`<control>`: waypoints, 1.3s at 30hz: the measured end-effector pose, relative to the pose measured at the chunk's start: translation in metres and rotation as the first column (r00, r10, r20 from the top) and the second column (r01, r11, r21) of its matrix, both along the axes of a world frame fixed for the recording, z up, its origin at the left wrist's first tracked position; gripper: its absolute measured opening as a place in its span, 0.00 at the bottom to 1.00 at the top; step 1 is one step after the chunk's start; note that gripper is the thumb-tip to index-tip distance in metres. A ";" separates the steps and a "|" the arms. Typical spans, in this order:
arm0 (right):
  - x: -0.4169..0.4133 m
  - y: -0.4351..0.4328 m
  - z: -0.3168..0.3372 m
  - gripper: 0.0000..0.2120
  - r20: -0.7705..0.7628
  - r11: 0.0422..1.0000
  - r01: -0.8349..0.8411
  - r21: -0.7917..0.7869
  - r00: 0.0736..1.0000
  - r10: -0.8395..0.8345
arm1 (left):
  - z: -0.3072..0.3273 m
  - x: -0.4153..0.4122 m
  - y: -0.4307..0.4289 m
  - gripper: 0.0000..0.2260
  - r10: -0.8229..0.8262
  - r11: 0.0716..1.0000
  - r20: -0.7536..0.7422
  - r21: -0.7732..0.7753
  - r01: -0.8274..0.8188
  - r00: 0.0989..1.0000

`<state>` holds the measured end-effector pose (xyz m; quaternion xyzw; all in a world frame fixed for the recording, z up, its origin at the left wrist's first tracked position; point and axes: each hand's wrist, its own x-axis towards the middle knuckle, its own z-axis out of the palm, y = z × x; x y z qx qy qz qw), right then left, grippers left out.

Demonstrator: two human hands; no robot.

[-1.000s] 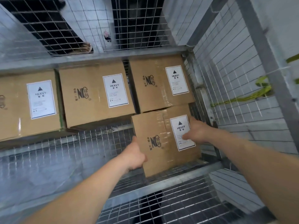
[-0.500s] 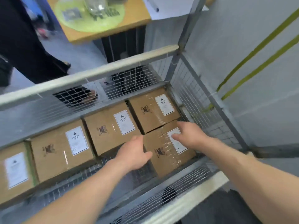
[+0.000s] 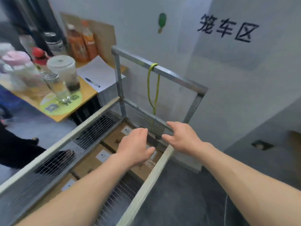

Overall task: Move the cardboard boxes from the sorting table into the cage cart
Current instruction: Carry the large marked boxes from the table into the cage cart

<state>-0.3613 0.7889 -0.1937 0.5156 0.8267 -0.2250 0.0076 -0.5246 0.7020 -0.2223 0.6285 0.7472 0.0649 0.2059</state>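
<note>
Boxes (image 3: 112, 141) lie in a row on the floor of the cart (image 3: 162, 71), low between its mesh walls, with one more nearer, partly hidden under the left hand (image 3: 135, 149). The pale near rail (image 3: 146, 181) runs along the cart's open side. A green rope (image 3: 153, 88) hangs knotted from the top bar at the end. Just past the cart, a table (image 3: 84, 98) holds a cup (image 3: 62, 70), bottles (image 3: 81, 43) and paper (image 3: 101, 70) with a pen (image 3: 92, 82). White labels (image 3: 102, 155) show a dark triangle, text too blurred to read. The wall (image 3: 244, 95) reads "笼车区". Both hands hover above the boxes, apart from them. The right hand (image 3: 180, 137) is by the end mesh, contact unclear. Fingers are loosely spread, gripping nothing.
</note>
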 end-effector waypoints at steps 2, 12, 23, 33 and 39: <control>0.028 -0.012 0.023 0.23 -0.007 0.999 0.039 0.027 0.999 -0.039 | 0.023 0.022 -0.004 0.29 -0.052 0.998 -0.034 0.038 0.053 0.998; 0.156 -0.097 0.112 0.28 -0.003 0.973 0.154 0.173 0.988 -0.156 | 0.123 0.133 -0.065 0.28 -0.199 0.958 -0.136 0.181 0.222 0.970; 0.251 -0.218 0.170 0.32 0.060 0.868 0.428 0.250 0.888 -0.456 | 0.180 0.206 -0.123 0.34 -0.420 0.856 -0.154 0.259 0.447 0.894; 0.288 -0.332 0.181 0.36 0.004 0.740 0.625 0.250 0.763 -0.646 | 0.201 0.253 -0.187 0.29 -0.639 0.715 -0.163 0.237 0.658 0.752; 0.322 -0.383 0.202 0.35 -0.023 0.653 0.695 0.301 0.690 -0.723 | 0.221 0.290 -0.216 0.31 -0.709 0.632 -0.152 0.296 0.716 0.688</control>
